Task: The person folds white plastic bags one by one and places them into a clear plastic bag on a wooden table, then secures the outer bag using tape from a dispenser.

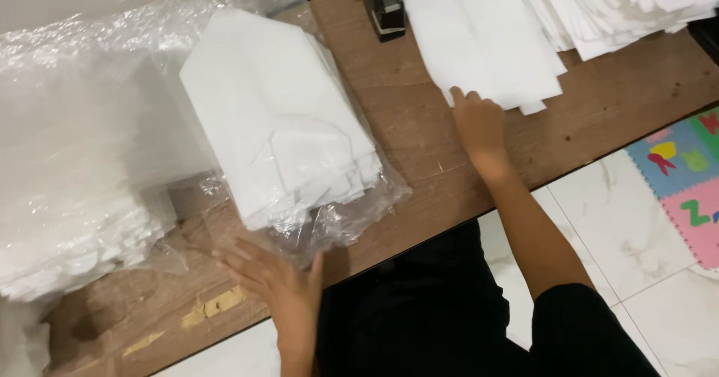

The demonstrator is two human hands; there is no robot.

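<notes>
White paper stack (flat on the table) lies under the right hand, fingertips pressing its near edge; left hand, fingers spread, touches the plastic bag beside it.

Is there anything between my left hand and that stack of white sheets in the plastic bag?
Only the bag itself. The left hand is at the near edge of the clear plastic bag, which wraps the stack of white sheets. Nothing else lies on the table between them.

White paper sheets, brown wooden table, clear plastic wrap (glossy), multicoloured foam mat.
</notes>
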